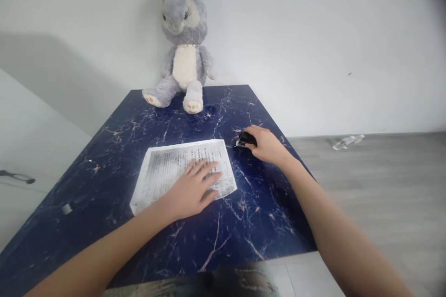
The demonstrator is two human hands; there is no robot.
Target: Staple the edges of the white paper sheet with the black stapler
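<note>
My left hand (pixel 195 188) lies flat on a printed sheet of paper (pixel 163 171), fingers spread, covering part of the text. The sheet rests on the dark blue marbled table (pixel 251 222), its long side turned slightly. To the right of the paper, my right hand (pixel 265 144) is wrapped around a black stapler (pixel 246 139). A shiny metal part shows at the stapler's left end, while my fingers hide the rest. Stapler and paper are apart.
A grey plush rabbit (pixel 186 62) sits at the table's far edge against the white wall. A small white piece (pixel 67 208) lies near the left edge. On the floor at the right is a clear plastic bottle (pixel 348 141). A dark handle (pixel 17 177) shows at the far left.
</note>
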